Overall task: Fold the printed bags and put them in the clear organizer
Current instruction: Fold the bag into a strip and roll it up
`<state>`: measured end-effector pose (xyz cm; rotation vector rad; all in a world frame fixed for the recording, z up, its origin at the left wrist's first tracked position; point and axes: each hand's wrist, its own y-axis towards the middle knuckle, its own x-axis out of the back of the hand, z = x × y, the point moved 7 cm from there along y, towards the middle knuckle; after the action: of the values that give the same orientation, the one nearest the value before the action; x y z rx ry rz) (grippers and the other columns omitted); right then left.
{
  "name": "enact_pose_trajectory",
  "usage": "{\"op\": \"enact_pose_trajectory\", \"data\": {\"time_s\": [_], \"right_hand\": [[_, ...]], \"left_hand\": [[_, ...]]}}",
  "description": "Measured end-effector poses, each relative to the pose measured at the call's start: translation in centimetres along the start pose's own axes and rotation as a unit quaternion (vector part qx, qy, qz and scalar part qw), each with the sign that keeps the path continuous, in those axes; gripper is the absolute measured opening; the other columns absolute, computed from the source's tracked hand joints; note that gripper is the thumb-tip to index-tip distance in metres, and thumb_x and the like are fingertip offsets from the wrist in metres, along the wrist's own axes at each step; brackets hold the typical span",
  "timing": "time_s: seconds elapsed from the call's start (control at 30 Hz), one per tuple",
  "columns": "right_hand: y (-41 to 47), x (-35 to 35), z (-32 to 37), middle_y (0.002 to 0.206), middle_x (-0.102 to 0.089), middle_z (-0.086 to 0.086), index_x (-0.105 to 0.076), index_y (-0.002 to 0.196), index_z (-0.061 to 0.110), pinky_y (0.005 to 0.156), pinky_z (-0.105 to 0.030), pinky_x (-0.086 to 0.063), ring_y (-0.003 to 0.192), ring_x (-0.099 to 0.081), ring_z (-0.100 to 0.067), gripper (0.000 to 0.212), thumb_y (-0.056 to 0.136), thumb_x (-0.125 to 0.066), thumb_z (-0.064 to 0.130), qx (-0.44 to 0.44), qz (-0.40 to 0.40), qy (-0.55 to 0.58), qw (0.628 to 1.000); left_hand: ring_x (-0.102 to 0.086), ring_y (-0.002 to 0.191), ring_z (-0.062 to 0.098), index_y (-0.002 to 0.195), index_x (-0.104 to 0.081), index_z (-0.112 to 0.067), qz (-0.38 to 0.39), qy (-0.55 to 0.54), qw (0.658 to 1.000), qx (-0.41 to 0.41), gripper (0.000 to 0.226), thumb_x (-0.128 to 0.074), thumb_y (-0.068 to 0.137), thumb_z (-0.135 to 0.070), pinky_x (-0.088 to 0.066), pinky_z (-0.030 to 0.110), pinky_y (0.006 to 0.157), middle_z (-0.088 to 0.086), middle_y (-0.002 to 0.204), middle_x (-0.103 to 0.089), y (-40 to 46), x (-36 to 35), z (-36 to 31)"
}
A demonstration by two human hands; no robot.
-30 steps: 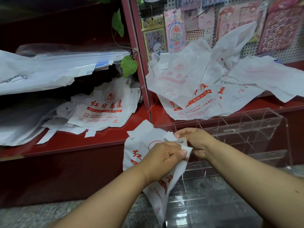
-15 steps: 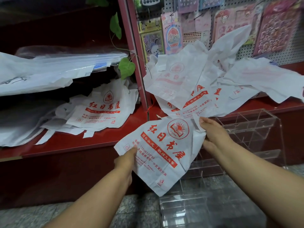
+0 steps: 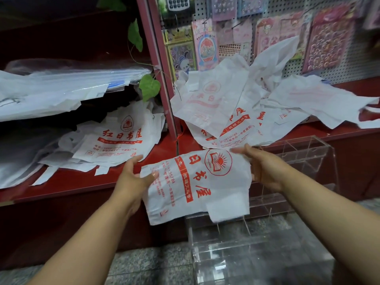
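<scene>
Head camera view, looking forward and down. Two bare forearms are reaching in from the bottom of the frame toward a white plastic bag [image 3: 197, 186] printed with red characters and a round sun-and-book logo. The bag is being held in the air near the centre, in front of a red shelf [image 3: 67, 182], and it is lying partly doubled over, with a folded flap hanging at its 5 o'clock corner.

The left hand [image 3: 133, 177] is gripping the bag's edge at 9 o'clock, thumb pressing on the printed face and the fingers behind the plastic. The right hand [image 3: 261, 167] is meeting the bag's edge at 2 o'clock, fingers fairly straight and spread; whether it is pinching the plastic or only touching it, I cannot tell.

The clear organizer [image 3: 298, 161], a transparent box with dividers, is standing just behind and below the bag, at 3 to 5 o'clock from it.

At 12 to 2 o'clock, a loose pile of bags [image 3: 236, 112] is spilling over the shelf under a pegboard [image 3: 329, 64] hung with sticker packs. At 10 o'clock, another heap of bags [image 3: 115, 140] is lying flat on the shelf, below a green leaf [image 3: 149, 86].
</scene>
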<state>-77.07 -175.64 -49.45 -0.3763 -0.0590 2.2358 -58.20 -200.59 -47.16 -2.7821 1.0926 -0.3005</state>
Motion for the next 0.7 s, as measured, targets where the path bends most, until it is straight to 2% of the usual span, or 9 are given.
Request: {"op": "enact_pose_trajectory", "data": {"time_s": [0.07, 0.1, 0.2, 0.23, 0.3, 0.37, 0.47, 0.63, 0.7], "right_hand": [[0.0, -0.2, 0.1, 0.115, -0.07, -0.009, -0.076, 0.092, 0.012, 0.077, -0.033, -0.053, 0.099, -0.067, -0.02, 0.033, 0.098, -0.045, 0.022, 0.017, 0.0, -0.011, 1.0], [-0.1, -0.2, 0.5, 0.117, -0.069, -0.008, -0.077, 0.089, 0.011, 0.082, -0.034, -0.051, 0.104, -0.065, -0.021, 0.031, 0.097, -0.047, 0.016, 0.029, 0.004, -0.007, 1.0], [-0.4, 0.3, 2.0, 0.116, -0.065, 0.004, -0.073, 0.103, 0.017, 0.084, -0.039, -0.046, 0.11, -0.057, -0.015, 0.022, 0.089, -0.058, 0.011, 0.07, -0.001, -0.038, 0.997], [-0.4, 0.7, 2.6, 0.117, -0.064, 0.009, -0.072, 0.106, 0.02, 0.085, -0.043, -0.046, 0.112, -0.056, -0.014, 0.026, 0.082, -0.065, 0.012, 0.084, -0.01, -0.053, 0.995], [-0.4, 1.0, 3.6, 0.122, -0.065, 0.007, -0.073, 0.108, 0.023, 0.099, -0.049, -0.044, 0.119, -0.056, -0.019, 0.043, 0.066, -0.076, 0.012, 0.11, -0.015, -0.06, 0.992], [-0.5, 0.9, 4.6, 0.118, -0.068, 0.004, -0.072, 0.11, 0.022, 0.097, -0.041, -0.045, 0.116, -0.059, -0.018, 0.05, 0.065, -0.078, 0.001, 0.142, -0.014, -0.077, 0.987], [-1.1, 0.6, 6.1, 0.106, -0.07, 0.006, -0.066, 0.119, 0.008, 0.089, -0.024, -0.053, 0.108, -0.064, -0.011, 0.052, 0.072, -0.067, -0.016, 0.182, -0.038, -0.087, 0.979], [-1.9, 0.4, 7.7, 0.111, -0.068, 0.001, -0.068, 0.114, 0.014, 0.095, -0.025, -0.051, 0.104, -0.064, -0.009, 0.043, 0.076, -0.072, -0.007, 0.237, -0.093, -0.207, 0.944], [-2.3, 0.3, 8.3, 0.107, -0.068, 0.002, -0.071, 0.111, 0.016, 0.089, -0.019, -0.053, 0.097, -0.063, -0.003, 0.036, 0.078, -0.074, 0.001, 0.255, -0.115, -0.267, 0.922]], "left_hand": [[-0.074, 0.08, 0.024, 0.103, -0.064, -0.014, 0.005, 0.019, 1.0, -0.023, 0.017, -0.066, 0.089, -0.005, -0.06, 0.041, 0.072, 0.016, 0.101, -0.072, 0.2, 0.0, -0.6], [-0.074, 0.08, 0.023, 0.097, -0.068, -0.011, 0.01, 0.028, 0.999, -0.03, 0.008, -0.064, 0.092, -0.008, -0.059, 0.039, 0.074, 0.014, 0.098, -0.074, 0.2, 0.1, -1.0], [-0.074, 0.086, 0.021, 0.097, -0.072, -0.009, 0.056, 0.002, 0.997, -0.058, 0.011, -0.063, 0.091, -0.011, -0.058, 0.039, 0.081, 0.009, 0.094, -0.076, 0.0, 0.1, -2.6], [-0.074, 0.087, 0.021, 0.1, -0.071, -0.01, 0.086, -0.02, 0.994, -0.069, 0.016, -0.065, 0.085, -0.007, -0.06, 0.036, 0.078, 0.008, 0.097, -0.076, -0.2, 0.0, -3.2], [-0.073, 0.091, 0.021, 0.109, -0.068, -0.012, 0.138, -0.049, 0.986, -0.085, 0.04, -0.068, 0.071, 0.001, -0.061, 0.03, 0.071, 0.008, 0.102, -0.075, -0.5, 0.0, -4.1], [-0.073, 0.094, 0.022, 0.115, -0.066, -0.011, 0.154, -0.046, 0.982, -0.095, 0.051, -0.067, 0.069, 0.01, -0.06, 0.029, 0.07, 0.008, 0.104, -0.075, -0.4, 0.4, -4.6], [-0.073, 0.094, 0.022, 0.116, -0.067, -0.01, 0.138, -0.027, 0.983, -0.117, 0.05, -0.067, 0.072, 0.013, -0.061, 0.029, 0.071, 0.009, 0.104, -0.075, -0.3, 1.1, -5.3], [-0.073, 0.094, 0.021, 0.103, -0.074, -0.009, 0.1, 0.028, 0.978, -0.18, 0.044, -0.077, 0.06, -0.003, -0.06, 0.028, 0.077, 0.008, 0.103, -0.075, -0.2, 2.0, -6.5], [-0.073, 0.092, 0.017, 0.096, -0.076, -0.011, 0.08, 0.052, 0.974, -0.206, 0.035, -0.078, 0.06, -0.008, -0.059, 0.025, 0.078, 0.004, 0.1, -0.075, -0.3, 2.3, -6.9]]}}
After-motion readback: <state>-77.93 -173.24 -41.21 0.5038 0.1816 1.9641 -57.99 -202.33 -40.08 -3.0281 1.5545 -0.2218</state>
